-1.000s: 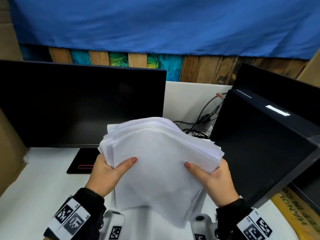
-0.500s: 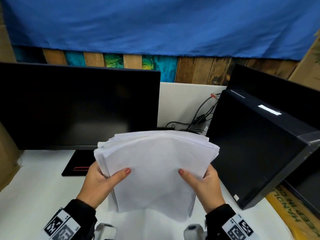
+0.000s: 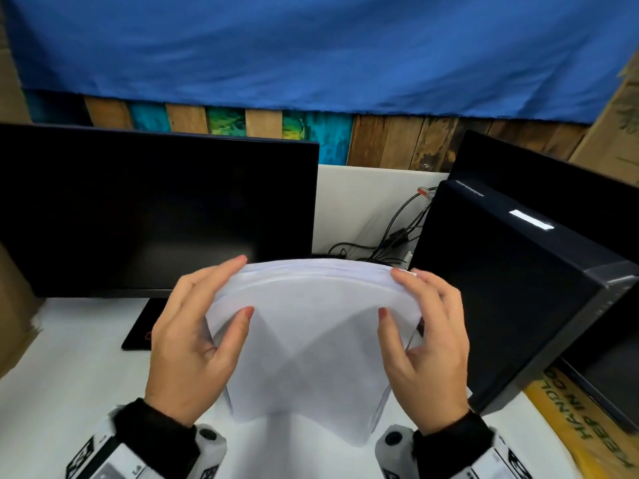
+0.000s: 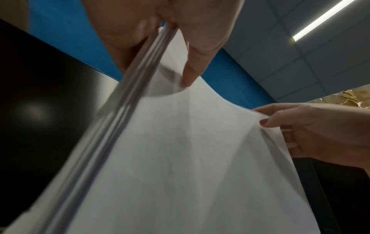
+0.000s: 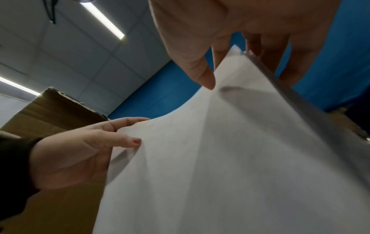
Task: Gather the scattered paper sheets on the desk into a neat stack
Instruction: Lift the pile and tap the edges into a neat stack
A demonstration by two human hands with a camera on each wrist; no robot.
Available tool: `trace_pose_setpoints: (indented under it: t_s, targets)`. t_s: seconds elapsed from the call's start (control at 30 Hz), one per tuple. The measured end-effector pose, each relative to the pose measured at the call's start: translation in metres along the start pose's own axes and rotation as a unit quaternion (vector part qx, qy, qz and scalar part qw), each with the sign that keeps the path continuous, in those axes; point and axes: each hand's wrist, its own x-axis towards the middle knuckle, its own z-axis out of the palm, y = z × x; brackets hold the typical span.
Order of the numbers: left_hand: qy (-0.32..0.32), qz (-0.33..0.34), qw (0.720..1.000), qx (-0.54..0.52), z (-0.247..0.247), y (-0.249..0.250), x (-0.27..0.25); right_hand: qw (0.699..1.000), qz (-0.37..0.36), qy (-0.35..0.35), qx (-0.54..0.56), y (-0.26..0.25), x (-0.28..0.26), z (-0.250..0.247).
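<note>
A thick stack of white paper sheets (image 3: pixel 313 335) stands upright over the white desk (image 3: pixel 52 392), bowed toward me, its top edge arched. My left hand (image 3: pixel 198 326) grips its left side, thumb on the front face and fingers behind. My right hand (image 3: pixel 427 331) grips the right side the same way. In the left wrist view the stack (image 4: pixel 180 158) runs between thumb and fingers of the left hand (image 4: pixel 166 41), with the right hand (image 4: pixel 312 131) at the far side. In the right wrist view the paper (image 5: pixel 230 158) is pinched by the right hand (image 5: pixel 230 52); the left hand (image 5: pixel 84 152) holds the opposite edge.
A dark monitor (image 3: pixel 148 212) stands behind on the left, its base (image 3: pixel 138 326) on the desk. A black computer case (image 3: pixel 511 288) rises close on the right, with cables (image 3: pixel 397 233) behind the stack. Cardboard (image 3: pixel 14 305) borders the left edge.
The stack has come down and been squared: the fanned, uneven sheet edges now line up. Both hands have slid up the sides, fingers reaching the top corners.
</note>
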Motion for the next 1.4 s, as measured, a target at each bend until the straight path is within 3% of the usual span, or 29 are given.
trace_pose_setpoints:
  t_s: [0.23, 0.4, 0.53, 0.63, 0.73, 0.87, 0.93, 1.07, 1.13, 1.3, 1.4]
  targets:
    - [-0.017, -0.004, 0.999, 0.028, -0.005, 0.007, 0.001, 1.000, 0.008, -0.004, 0.002, -0.002, -0.005, 0.000]
    - [0.015, -0.010, 0.999, 0.044, -0.006, 0.001, -0.007, 1.000, 0.018, -0.011, 0.017, 0.001, -0.008, -0.003]
    - [0.018, -0.004, 1.000, 0.018, -0.002, 0.000, -0.011, 0.991, 0.076, -0.001, 0.108, -0.002, -0.008, -0.001]
    - [0.040, -0.053, 0.996, -0.058, -0.005, -0.006, -0.012, 0.968, 0.142, -0.008, 0.206, 0.003, -0.009, -0.002]
    - [0.043, -0.153, 0.971, -0.181, -0.005, -0.015, -0.013, 0.936, 0.204, -0.065, 0.278, 0.018, -0.009, -0.001]
    - [-0.086, -0.290, 0.916, -0.263, 0.002, -0.028, -0.014, 0.880, 0.296, -0.142, 0.344, 0.032, -0.004, 0.009]
    - [-0.095, -0.312, 0.905, -0.272, 0.010, -0.029, -0.011, 0.875, 0.308, -0.138, 0.348, 0.033, -0.002, 0.017]
    - [-0.057, -0.301, 0.910, -0.280, 0.013, -0.023, 0.001, 0.876, 0.283, -0.115, 0.373, 0.028, 0.002, 0.015]
    - [-0.071, -0.289, 0.911, -0.285, 0.006, -0.021, 0.003, 0.876, 0.267, -0.110, 0.385, 0.032, 0.000, 0.008]
    - [-0.100, -0.282, 0.905, -0.303, 0.007, -0.022, -0.009, 0.853, 0.326, -0.152, 0.379, 0.041, -0.016, 0.009]
    - [-0.090, -0.284, 0.903, -0.309, 0.013, -0.018, -0.011, 0.857, 0.319, -0.139, 0.380, 0.029, -0.017, 0.018]
